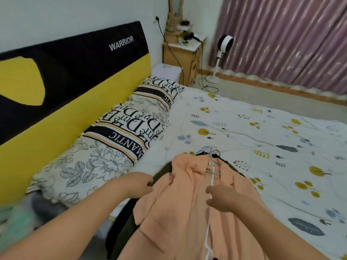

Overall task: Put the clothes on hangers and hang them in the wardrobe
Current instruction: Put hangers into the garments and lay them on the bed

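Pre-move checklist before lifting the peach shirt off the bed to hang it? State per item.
1. Hanger inside the peach shirt: ok, its bar shows at the open collar.
2. Hook clear to grab: cannot tell, several hooks bunch together above the collar.
3. Left hand grip: ok, it pinches the shirt's left shoulder edge.
4. Right hand grip: not ok, fingers loosely curled at the white front placket, holding nothing visible.
5. Shirt free of the dark garment beneath: cannot tell, it lies directly on top.
6. Wardrobe path: cannot tell, no wardrobe in view.
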